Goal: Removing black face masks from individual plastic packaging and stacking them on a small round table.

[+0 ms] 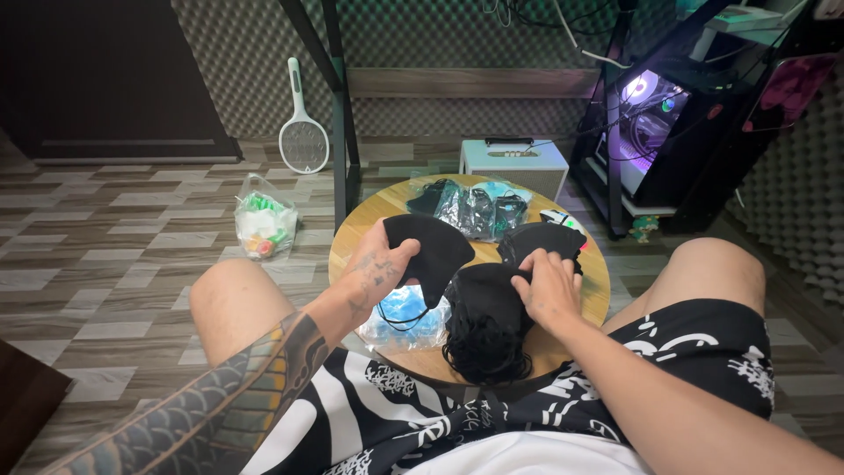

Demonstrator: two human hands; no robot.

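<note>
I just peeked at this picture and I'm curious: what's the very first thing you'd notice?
Right in the middle, the left hand lifts a black face mask above a small round wooden table, while the right hand presses on a pile of black masks at the table's near edge. Far right, a computer case glows purple, and a white racket-shaped swatter leans against the back wall.

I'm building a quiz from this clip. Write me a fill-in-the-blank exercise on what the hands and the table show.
1. The left hand holds up a black ____.
2. The right hand rests on a pile of black masks on a ____ wooden table.
3. A clear bag on the table holds ____ masks.
4. On the floor, a white ____-shaped swatter leans against the wall.

Missing words: mask; round; blue; racket
</note>
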